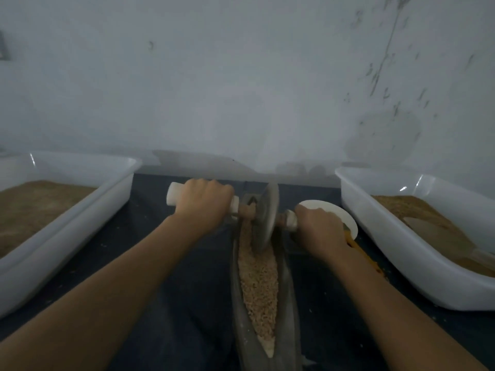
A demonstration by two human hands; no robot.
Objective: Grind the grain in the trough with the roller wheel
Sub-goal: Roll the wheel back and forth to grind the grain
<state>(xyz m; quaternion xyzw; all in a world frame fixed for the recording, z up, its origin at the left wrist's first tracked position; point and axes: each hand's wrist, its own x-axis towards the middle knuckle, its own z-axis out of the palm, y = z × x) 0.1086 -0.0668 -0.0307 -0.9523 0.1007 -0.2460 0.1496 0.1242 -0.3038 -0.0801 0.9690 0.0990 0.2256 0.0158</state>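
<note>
Both grips hold the axle: left hand and right hand flank the wheel, far along the trough; the grain runs lengthwise back toward the person.

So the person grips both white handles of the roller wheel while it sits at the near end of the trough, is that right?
Not quite: the head view shows the roller wheel at the far end of the trough. The left hand and right hand do grip its handles.
</note>
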